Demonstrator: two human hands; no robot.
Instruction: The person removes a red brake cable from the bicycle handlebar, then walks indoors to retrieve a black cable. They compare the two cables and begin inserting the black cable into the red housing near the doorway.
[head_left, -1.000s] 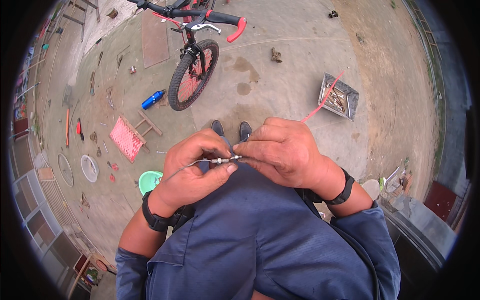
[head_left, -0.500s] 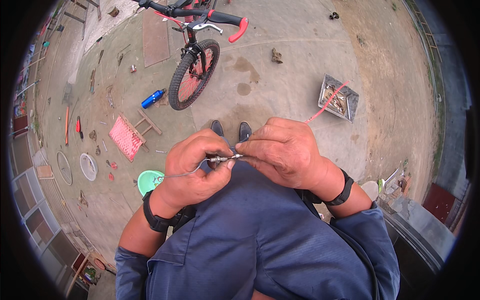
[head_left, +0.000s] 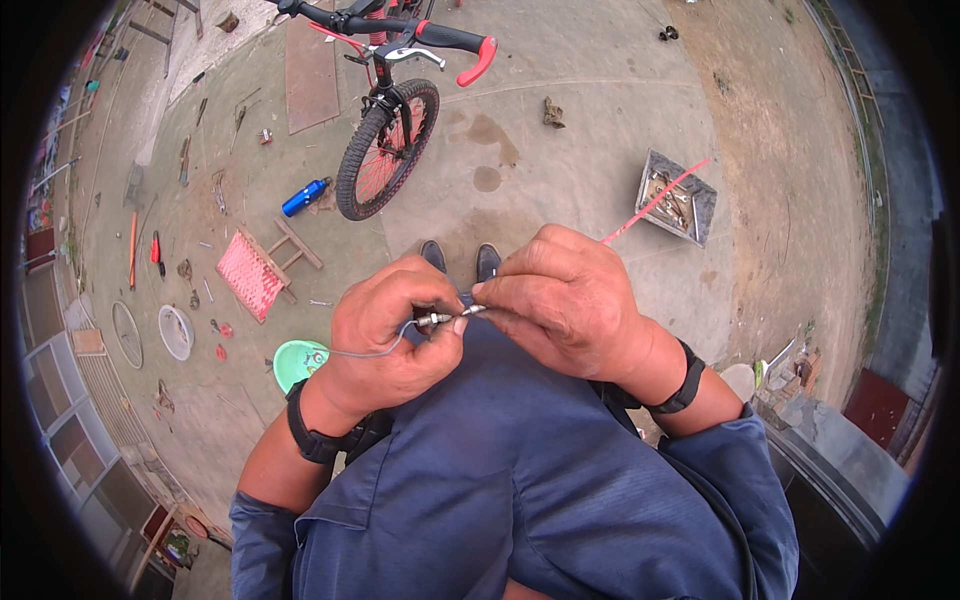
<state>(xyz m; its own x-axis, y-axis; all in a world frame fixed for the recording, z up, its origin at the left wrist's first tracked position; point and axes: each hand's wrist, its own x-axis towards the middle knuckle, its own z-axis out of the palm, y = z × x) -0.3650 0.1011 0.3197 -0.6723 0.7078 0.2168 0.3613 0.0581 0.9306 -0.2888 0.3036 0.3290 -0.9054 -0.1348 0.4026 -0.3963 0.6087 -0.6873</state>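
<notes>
As both hands (head_left: 480, 320) pinch cable (head_left: 365, 352) (thin, grey) | bicycle (head_left: 385, 140) beyond

We stand on a bare, stained concrete yard floor (head_left: 600, 130) in flat daylight. Far ahead leans a red-and-black bicycle (head_left: 385, 140); left lie a blue bottle (head_left: 305, 196) and a small red-woven wooden stool (head_left: 262, 272); right sits a grey metal tray (head_left: 678, 196).

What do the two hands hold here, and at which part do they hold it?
A thin cable: the left hand pinches its small metal end fitting, and the right hand pinches the part just beyond it.
</notes>
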